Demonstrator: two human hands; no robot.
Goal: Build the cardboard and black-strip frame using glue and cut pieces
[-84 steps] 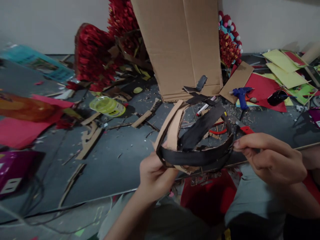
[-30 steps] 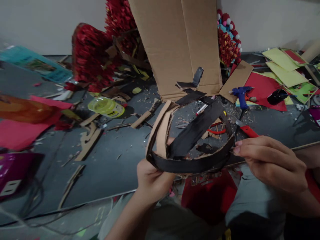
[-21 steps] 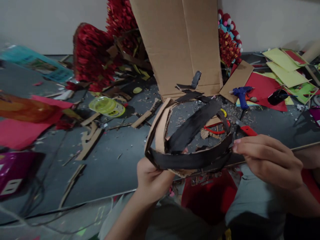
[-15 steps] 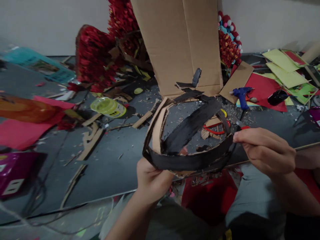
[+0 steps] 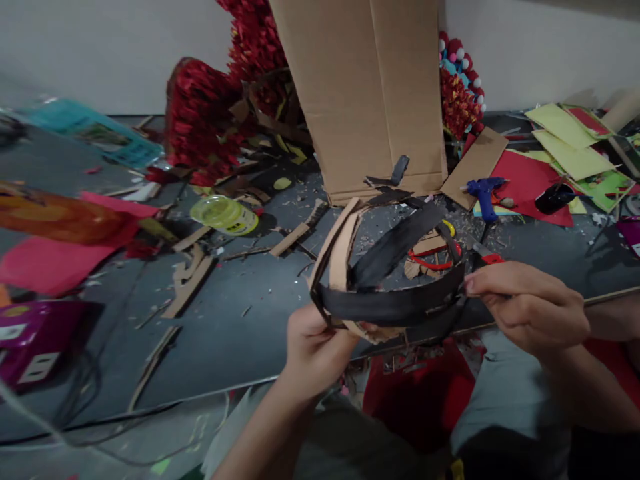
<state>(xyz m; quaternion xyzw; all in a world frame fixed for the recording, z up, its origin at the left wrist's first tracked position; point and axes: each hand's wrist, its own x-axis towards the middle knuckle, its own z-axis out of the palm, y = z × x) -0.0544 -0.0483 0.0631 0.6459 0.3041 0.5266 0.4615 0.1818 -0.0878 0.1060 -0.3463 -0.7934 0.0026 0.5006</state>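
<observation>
A frame of bent cardboard strips (image 5: 390,303), mostly black outside with bare brown inner faces, is held above the table's front edge. My left hand (image 5: 320,347) is closed on its lower left side, with some fingers hidden under it. At its right end, my right hand (image 5: 530,303) pinches the tip of the black strip between thumb and finger. Through the frame's opening I see red-handled scissors (image 5: 433,265) lying on the table. A blade with a red handle (image 5: 487,257) lies just beyond my right fingertips.
A tall cardboard panel (image 5: 365,100) stands at the back. A blue glue gun (image 5: 485,193) and a dark cup (image 5: 555,197) sit at right on red paper. Left are a yellow-green jar (image 5: 225,215), cardboard scraps (image 5: 193,283), a purple box (image 5: 43,340) and red decorations (image 5: 200,120).
The left side of the cardboard frame and my left hand have shifted a little to the right. My right hand stays pinched at the right end. The view has turned slightly.
</observation>
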